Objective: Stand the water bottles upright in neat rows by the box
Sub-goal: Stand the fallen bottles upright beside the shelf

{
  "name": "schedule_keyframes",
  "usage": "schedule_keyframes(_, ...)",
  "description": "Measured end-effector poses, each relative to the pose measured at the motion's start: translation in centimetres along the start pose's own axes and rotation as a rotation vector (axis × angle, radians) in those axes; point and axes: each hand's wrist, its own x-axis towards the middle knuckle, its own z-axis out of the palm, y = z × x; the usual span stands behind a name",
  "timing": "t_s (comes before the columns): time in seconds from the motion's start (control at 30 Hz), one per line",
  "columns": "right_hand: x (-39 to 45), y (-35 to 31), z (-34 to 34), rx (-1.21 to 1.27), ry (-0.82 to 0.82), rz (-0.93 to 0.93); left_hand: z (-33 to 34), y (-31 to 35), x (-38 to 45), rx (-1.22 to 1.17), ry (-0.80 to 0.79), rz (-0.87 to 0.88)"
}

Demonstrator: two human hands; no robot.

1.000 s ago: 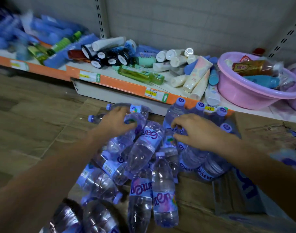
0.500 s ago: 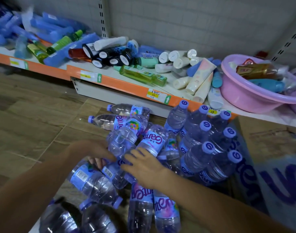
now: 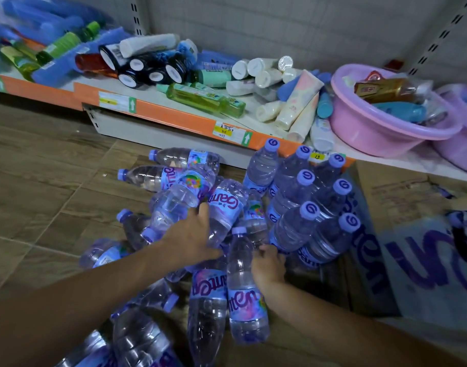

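Note:
Several clear water bottles with purple caps and labels lie in a loose pile [image 3: 174, 197] on the floor. Several more stand upright in rows [image 3: 309, 210] against the cardboard box [image 3: 412, 234] at the right. My left hand [image 3: 192, 237] rests on a lying bottle [image 3: 227, 207] in the middle of the pile, fingers wrapped on its side. My right hand [image 3: 268, 266] grips a bottle [image 3: 243, 282] that lies pointing away from me, close to the nearest upright bottle.
A low shelf with an orange edge [image 3: 174, 115] runs behind the pile, covered with tubes and toiletry bottles. A pink basin [image 3: 380, 128] full of goods sits on it at the right. Wood-look floor [image 3: 41, 181] stretches to the left.
My right hand has shifted right and closed on a lying bottle beside the upright rows. My left hand has moved up and right onto a bottle in the middle of the pile.

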Motion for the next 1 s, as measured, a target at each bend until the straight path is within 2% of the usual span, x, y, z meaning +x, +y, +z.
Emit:
schedule_keyframes(0.1, 1.3, 0.6, 0.3, 0.313, -0.003, 0.217, 0.5, -0.7, 0.2, 0.051, -0.037, -0.069)
schedule_keyframes(0.17, 2.4, 0.8, 0.4, 0.455, -0.109, 0.290, 0.9, -0.5, 0.1, 0.043, -0.074, -0.092)
schedule_keyframes(0.23, 3.5, 1.5, 0.7, 0.488, -0.228, 0.306, 1.2, -0.3, -0.2, 0.023, -0.083, -0.099)
schedule_keyframes(0.4, 4.5, 2.3, 1.0, 0.344, -0.325, 0.216, 1.5, -0.5, -0.3, 0.041, -0.057, -0.074)
schedule_keyframes(0.5, 4.6, 2.6, 0.8, 0.225, -0.353, 0.137, 0.6, -0.4, -0.8, 0.018, -0.149, -0.093)
schedule_keyframes(0.77, 0.9, 6.1, -0.1, -0.013, -0.336, 0.090, -2.7, 0.9, -2.1, 0.113, -0.357, -0.089)
schedule_keyframes(0.87, -0.6, 5.4, -1.3, -0.023, -0.332, 0.008, -4.2, 1.6, -1.9, 0.068, -0.329, -0.034)
schedule_keyframes(1.0, -1.8, 0.3, -4.3, 0.156, -0.339, -0.059, -6.2, 1.8, -1.2, 0.022, -0.203, -0.080)
